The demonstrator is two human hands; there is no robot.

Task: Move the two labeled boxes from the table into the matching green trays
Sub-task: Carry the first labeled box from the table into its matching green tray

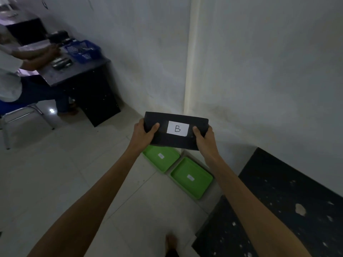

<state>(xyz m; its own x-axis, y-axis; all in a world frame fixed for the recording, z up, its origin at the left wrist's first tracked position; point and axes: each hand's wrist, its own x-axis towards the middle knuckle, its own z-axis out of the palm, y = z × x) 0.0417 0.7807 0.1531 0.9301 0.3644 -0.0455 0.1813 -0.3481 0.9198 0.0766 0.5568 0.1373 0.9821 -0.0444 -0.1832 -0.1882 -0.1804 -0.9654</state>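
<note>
A black box (163, 138) with a white label reading "B" is held in the air in front of the wall corner. My left hand (143, 132) grips its left end and my right hand (204, 140) grips its right end. Below it, on the floor by the wall, lie two green trays: the far tray (167, 162), partly hidden by the box, and the near tray (194, 186). Each tray carries a small white label too small to read. Only this one box is in view.
A black speckled table (289, 210) stands at the lower right. At the far left another person sits at a dark desk (89, 84) with a blue basket (83, 51) on it. A metal chair (22, 112) stands on the pale tiled floor.
</note>
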